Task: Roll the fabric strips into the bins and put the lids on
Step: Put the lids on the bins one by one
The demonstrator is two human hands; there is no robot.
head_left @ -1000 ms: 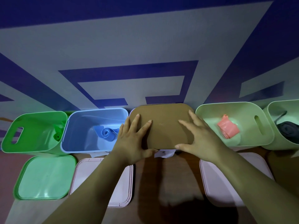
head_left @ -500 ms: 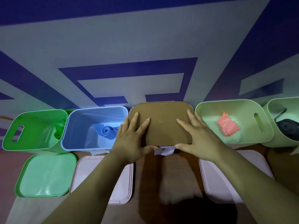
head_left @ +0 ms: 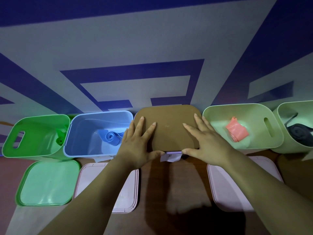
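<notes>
left hand (head_left: 137, 146) and right hand (head_left: 208, 143) lie flat, fingers spread, pressing the brown lid (head_left: 169, 129) mid-row; likely next, the pink lid (head_left: 86, 175) lies on the counter (head_left: 169, 180) under the left forearm, just before the open blue bin (head_left: 79, 141), so the left hand is nearer.

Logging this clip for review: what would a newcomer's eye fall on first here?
Both hands, the left hand and the right hand, press flat on a brown lid in the middle of the row. Left of it an open blue bin holds a blue roll; right of it an open pale green bin holds a coral strip.
</notes>
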